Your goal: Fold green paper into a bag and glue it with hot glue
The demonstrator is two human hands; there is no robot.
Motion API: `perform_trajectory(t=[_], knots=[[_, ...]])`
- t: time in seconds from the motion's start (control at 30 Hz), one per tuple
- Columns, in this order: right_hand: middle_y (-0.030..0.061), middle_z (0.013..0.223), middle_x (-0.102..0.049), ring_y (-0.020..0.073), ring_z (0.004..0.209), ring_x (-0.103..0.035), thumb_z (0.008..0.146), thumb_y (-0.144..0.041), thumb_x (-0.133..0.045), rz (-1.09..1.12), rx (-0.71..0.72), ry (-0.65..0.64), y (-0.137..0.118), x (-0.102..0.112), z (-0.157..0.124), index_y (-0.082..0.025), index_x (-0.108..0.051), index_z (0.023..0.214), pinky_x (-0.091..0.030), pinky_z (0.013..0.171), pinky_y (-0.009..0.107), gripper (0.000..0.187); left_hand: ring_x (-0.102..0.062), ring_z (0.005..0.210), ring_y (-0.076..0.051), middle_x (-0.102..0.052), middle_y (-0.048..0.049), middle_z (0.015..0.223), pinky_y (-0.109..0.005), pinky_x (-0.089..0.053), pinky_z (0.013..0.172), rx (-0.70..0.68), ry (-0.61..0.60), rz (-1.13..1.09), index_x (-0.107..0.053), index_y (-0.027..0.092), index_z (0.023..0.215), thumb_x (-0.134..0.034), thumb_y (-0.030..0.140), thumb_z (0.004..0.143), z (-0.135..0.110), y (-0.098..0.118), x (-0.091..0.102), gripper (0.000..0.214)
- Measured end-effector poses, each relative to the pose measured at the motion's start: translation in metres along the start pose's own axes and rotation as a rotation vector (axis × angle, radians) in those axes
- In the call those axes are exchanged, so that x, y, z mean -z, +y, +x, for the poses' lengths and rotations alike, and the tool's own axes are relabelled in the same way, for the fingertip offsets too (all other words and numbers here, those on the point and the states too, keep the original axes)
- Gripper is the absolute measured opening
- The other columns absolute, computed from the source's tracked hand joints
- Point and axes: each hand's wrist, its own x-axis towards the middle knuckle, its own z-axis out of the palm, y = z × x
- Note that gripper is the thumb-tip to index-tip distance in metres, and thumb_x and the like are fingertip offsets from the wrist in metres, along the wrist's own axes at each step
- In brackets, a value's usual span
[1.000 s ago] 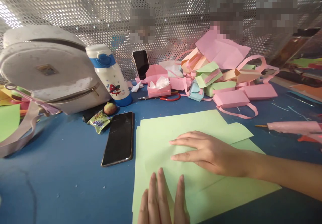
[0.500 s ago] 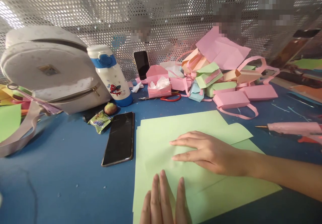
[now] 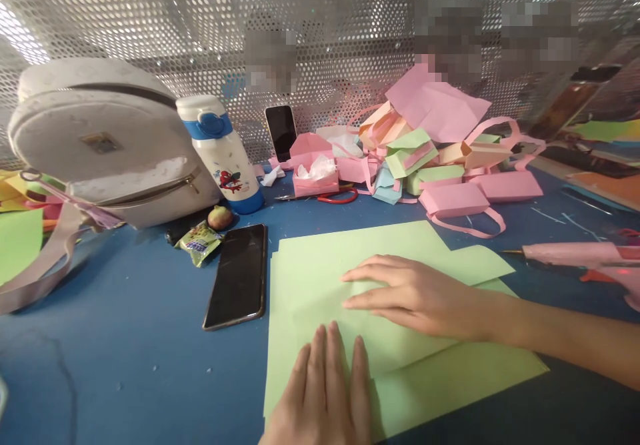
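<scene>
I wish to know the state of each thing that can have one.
Green sheets: stacked, one edge curled
Left hand: resting on sheets, fingers straight
Right hand: resting on sheets, fingers spread
Near phone: flat, screen dark
Far phone: upright, screen dark
Bottle: upright, lid on
Pink box: open, white wad inside
Backpack: upright
Glue gun: lying, power unclear
Scissors: partly hidden, blades unclear

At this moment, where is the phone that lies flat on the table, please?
In the head view, the flat phone lies left of centre on the blue table, just left of the green paper, beside the small green packet.
</scene>
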Motion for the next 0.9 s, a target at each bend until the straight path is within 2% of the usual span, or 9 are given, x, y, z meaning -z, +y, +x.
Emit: perform_trajectory(t=[0.13,0.3,0.5,0.67,0.73,0.83,0.9], knots=[[0.0083,0.135,-0.057,0.0233,0.119,-0.055,0.097,-0.016,-0.051,-0.014,-0.133,-0.071,-0.002,0.014,-0.002,-0.027,-0.059,0.135,-0.047,0.099,0.038,0.040,-0.070,0.106,-0.033,-0.072,-0.0202,0.114,-0.040,-0.061,0.082,-0.072,0.085,-0.133,-0.061,0.005,0.122,-0.042,0.011,0.091,0.012,-0.015,-0.008,0.037],[0.0056,0.137,-0.054,0.0250,0.124,-0.053,0.092,-0.015,-0.054,-0.014,-0.232,-0.136,-0.006,0.024,-0.013,-0.034,-0.048,0.144,-0.048,0.099,0.038,0.056,-0.073,0.100,-0.034,-0.074,-0.0217,0.106,-0.043,-0.063,0.080,-0.173,0.247,-0.269,-0.068,0.003,0.109,-0.045,0.008,0.090,0.027,-0.029,-0.017,0.030],[0.0059,0.144,-0.047,0.0285,0.130,-0.047,0.091,-0.020,-0.057,0.020,-0.336,-0.218,-0.016,0.033,-0.035,-0.035,-0.038,0.150,-0.045,0.103,0.044,0.064,-0.071,0.105,-0.029,-0.074,-0.0180,0.111,-0.045,-0.061,0.090,-0.229,0.225,-0.367,-0.068,0.008,0.109,-0.051,0.012,0.094,0.034,-0.042,-0.026,0.023],[0.0058,0.132,-0.054,0.0262,0.113,-0.060,0.093,-0.031,-0.058,0.104,-0.419,-0.294,-0.025,0.048,-0.046,-0.036,-0.042,0.148,-0.051,0.091,0.038,0.057,-0.068,0.113,-0.026,-0.072,-0.0130,0.119,-0.050,-0.054,0.101,-0.230,0.154,-0.408,-0.066,0.012,0.117,-0.041,0.016,0.101,0.036,-0.049,-0.030,0.030],[0.0059,0.132,-0.056,0.0265,0.112,-0.062,0.094,-0.034,-0.056,0.120,-0.455,-0.263,-0.023,0.047,-0.045,-0.037,-0.040,0.149,-0.050,0.090,0.038,0.057,-0.066,0.115,-0.026,-0.071,-0.0134,0.122,-0.051,-0.053,0.103,-0.232,0.133,-0.422,-0.064,0.012,0.120,-0.039,0.016,0.101,0.037,-0.050,-0.030,0.032],[0.0076,0.140,-0.054,0.0289,0.121,-0.056,0.095,-0.038,-0.055,0.127,-0.459,-0.142,-0.014,0.036,-0.036,-0.034,-0.035,0.152,-0.046,0.096,0.039,0.061,-0.065,0.118,-0.026,-0.069,-0.0133,0.125,-0.049,-0.053,0.103,-0.243,0.105,-0.456,-0.063,0.012,0.124,-0.039,0.016,0.102,0.037,-0.053,-0.030,0.033],[0.0085,0.129,-0.061,0.0263,0.111,-0.060,0.097,-0.039,-0.052,0.143,-0.455,-0.094,-0.007,0.027,-0.027,-0.031,-0.036,0.152,-0.048,0.090,0.037,0.058,-0.064,0.120,-0.024,-0.068,-0.0121,0.128,-0.044,-0.054,0.103,-0.268,0.074,-0.488,-0.062,0.013,0.126,-0.038,0.017,0.103,0.038,-0.057,-0.031,0.033]])
